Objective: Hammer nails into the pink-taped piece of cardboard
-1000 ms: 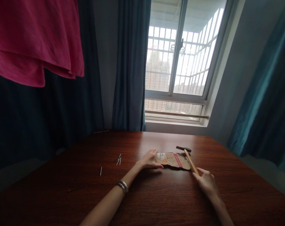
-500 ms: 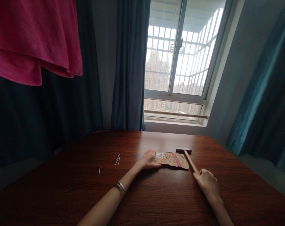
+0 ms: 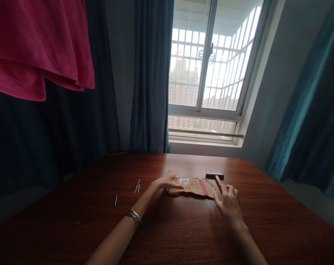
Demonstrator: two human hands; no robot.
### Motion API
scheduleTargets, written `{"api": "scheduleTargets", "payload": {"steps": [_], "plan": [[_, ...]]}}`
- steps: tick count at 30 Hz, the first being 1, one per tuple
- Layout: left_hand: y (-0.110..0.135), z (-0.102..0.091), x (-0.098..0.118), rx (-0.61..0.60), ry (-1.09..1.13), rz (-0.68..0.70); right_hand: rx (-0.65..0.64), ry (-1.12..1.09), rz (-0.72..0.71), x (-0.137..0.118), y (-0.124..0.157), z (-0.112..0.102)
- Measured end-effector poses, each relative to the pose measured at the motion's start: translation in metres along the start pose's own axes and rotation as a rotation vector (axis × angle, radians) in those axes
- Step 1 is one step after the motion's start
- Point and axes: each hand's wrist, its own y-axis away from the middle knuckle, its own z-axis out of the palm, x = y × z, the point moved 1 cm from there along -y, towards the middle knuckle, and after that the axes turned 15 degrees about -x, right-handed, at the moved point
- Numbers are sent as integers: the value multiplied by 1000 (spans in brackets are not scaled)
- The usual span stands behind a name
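Note:
A torn piece of cardboard (image 3: 194,187) with many small holes and a pink stripe lies flat on the table. My left hand (image 3: 167,180) is over its left end, thumb and fingers apart, holding nothing; whether it touches the board is unclear. Beyond the right end lies a hammer (image 3: 214,176), dark head away from me, its wooden handle partly covered by my right hand (image 3: 229,201). That hand's fingers are loosely spread, with the thumb at the cardboard's right edge and no grip on the handle visible.
Several thin metal nails (image 3: 138,187) lie in a small pile left of my left hand. Another nail (image 3: 115,200) and a dark thin one (image 3: 85,222) are closer to me. The brown wooden table (image 3: 172,239) reaches towards a window (image 3: 205,88) and blue curtains (image 3: 151,81).
My right hand has let go of the hammer handle and moved left to the cardboard's right edge. My left hand has loosened and shifted left, exposing more of the cardboard's left end.

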Motion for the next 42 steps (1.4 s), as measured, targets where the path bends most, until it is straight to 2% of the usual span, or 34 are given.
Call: {"api": "scheduleTargets", "payload": {"steps": [2,4,9,12,15,17,20,23,27,30,37,42], "plan": [[8,-19,-1,42,49,44,-25,-87,-173,-22,-13,4],[20,-40,-4,98,71,58,-83,-120,-252,-39,-30,12],[67,-85,-18,225,168,131,-228,-93,-258,-55,-64,36],[106,-97,-36,271,222,59,-316,-80,-265,-57,-69,44],[142,-95,-64,290,179,-91,-337,-80,-264,-60,-66,50],[163,-89,-83,256,157,-183,-311,-74,-250,-62,-63,54],[189,-78,-108,139,116,-293,-263,-66,-234,-65,-60,59],[214,-71,-122,-13,30,-384,-227,-69,-249,-66,-57,62],[242,-66,-125,-230,-133,-477,-218,-68,-243,-66,-54,62],[255,-60,-121,-340,-173,-503,-225,-67,-236,-66,-53,61],[262,-48,-113,-376,-141,-450,-232,-70,-231,-67,-53,60],[261,-41,-115,-423,-116,-435,-230,-73,-233,-67,-52,59]]}}
